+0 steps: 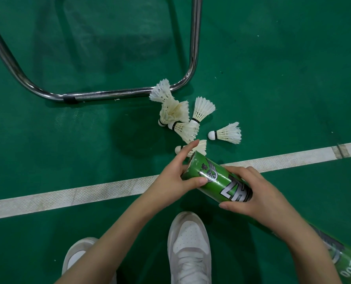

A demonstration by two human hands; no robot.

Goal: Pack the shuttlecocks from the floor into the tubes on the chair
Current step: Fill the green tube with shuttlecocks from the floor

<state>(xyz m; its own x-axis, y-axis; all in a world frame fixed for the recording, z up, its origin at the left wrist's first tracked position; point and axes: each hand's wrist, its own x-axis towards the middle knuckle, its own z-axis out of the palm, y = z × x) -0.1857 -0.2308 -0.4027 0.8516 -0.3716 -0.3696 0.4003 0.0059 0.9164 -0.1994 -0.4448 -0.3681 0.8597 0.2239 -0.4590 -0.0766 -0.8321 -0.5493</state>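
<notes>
A green shuttlecock tube [217,179] lies tilted across my lap, its open mouth pointing up-left toward the floor pile. My right hand [252,193] grips the tube's middle from above. My left hand [177,173] holds the tube's mouth, thumb on the side and fingers over the opening, where something pale shows. Several white feather shuttlecocks [178,113] lie on the green floor just beyond; one shuttlecock [227,133] lies apart to the right, and another shuttlecock [199,147] lies partly hidden behind my left fingers.
The chrome tube frame of a chair [109,95] rests on the floor behind the pile, one shuttlecock touching its corner. A white court line [101,191] runs across the floor. My two white shoes [189,242] stand below the hands.
</notes>
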